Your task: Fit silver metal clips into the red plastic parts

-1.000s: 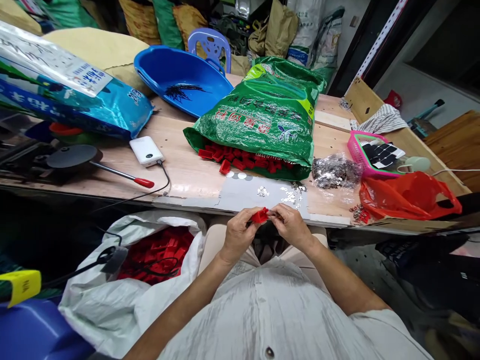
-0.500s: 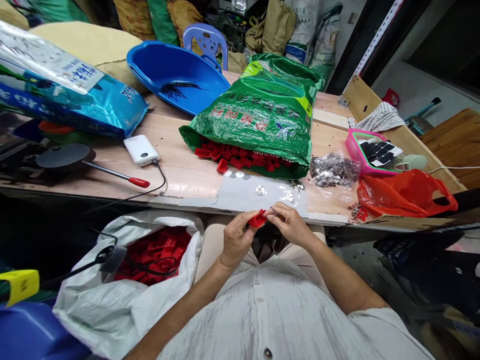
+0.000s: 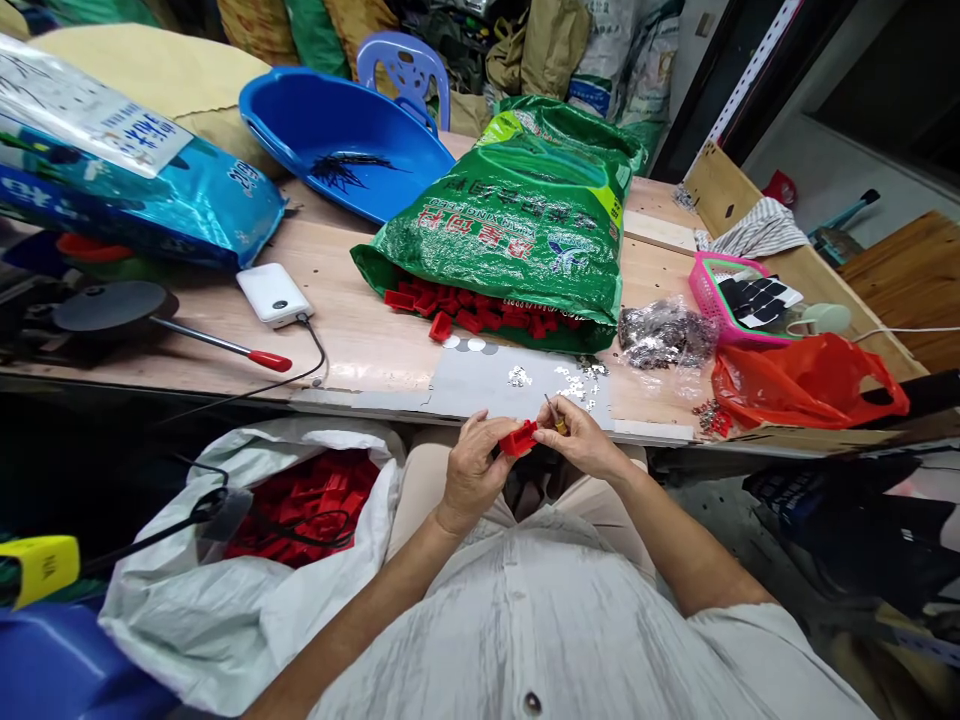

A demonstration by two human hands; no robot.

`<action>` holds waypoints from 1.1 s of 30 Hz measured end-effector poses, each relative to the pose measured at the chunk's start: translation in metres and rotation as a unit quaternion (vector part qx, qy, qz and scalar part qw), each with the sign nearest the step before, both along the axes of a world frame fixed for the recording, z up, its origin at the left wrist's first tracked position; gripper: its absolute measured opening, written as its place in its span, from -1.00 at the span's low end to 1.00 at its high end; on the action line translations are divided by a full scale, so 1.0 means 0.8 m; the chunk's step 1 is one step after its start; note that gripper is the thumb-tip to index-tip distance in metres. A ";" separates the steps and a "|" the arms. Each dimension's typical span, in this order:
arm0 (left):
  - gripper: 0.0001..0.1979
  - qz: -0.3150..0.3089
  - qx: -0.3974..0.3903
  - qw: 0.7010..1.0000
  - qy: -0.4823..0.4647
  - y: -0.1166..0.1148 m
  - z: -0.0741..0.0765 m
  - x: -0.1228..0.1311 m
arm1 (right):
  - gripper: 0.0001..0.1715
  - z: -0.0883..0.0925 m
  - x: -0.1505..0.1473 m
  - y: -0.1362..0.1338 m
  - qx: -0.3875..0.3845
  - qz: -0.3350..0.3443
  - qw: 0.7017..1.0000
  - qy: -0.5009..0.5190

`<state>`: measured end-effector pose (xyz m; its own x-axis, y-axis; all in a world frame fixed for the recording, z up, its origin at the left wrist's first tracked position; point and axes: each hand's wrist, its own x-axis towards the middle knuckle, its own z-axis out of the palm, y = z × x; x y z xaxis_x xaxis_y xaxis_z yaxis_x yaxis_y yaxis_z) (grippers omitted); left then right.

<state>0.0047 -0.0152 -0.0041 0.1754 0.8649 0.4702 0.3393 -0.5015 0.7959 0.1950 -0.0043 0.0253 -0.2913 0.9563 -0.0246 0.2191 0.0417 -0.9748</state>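
Note:
My left hand [image 3: 474,465] is closed on a small red plastic piece [image 3: 519,439], held just below the table's front edge. My right hand [image 3: 579,438] pinches a thin pointed tool with a yellowish handle [image 3: 556,417] right beside that piece. On a grey card [image 3: 487,385] in front of my hands lie several tiny silver metal bits [image 3: 574,385]. Behind it a green sack [image 3: 517,230] lies on its side with more red pieces [image 3: 469,308] spilling out. At my left knee a white bag [image 3: 225,610] holds a heap of red pieces [image 3: 304,500].
The wooden table [image 3: 360,335] carries a blue basin [image 3: 341,140], a blue sack [image 3: 142,190], a white power bank [image 3: 274,295] with cable, a red-handled tool [image 3: 217,345], a clear bag of metal parts [image 3: 664,335], a pink basket [image 3: 739,300] and a red plastic bag [image 3: 810,385].
The red piece has turned in my left hand and my hands have parted slightly, so the thin tool in my right hand now shows. The view has shifted a little.

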 end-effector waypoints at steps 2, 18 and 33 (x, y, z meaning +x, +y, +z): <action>-0.79 -0.010 0.010 1.000 0.001 -0.002 -0.003 0.001 | -0.75 0.000 0.000 -0.001 0.001 0.009 1.000 -0.002; -0.63 -0.032 0.091 0.995 -0.007 -0.017 -0.020 0.002 | -0.57 -0.023 -0.008 -0.010 -0.144 0.049 0.980 0.129; -0.71 -0.120 -0.081 0.965 -0.221 -0.006 -0.037 -0.016 | -0.49 -0.019 -0.017 0.001 -0.282 0.116 0.918 0.253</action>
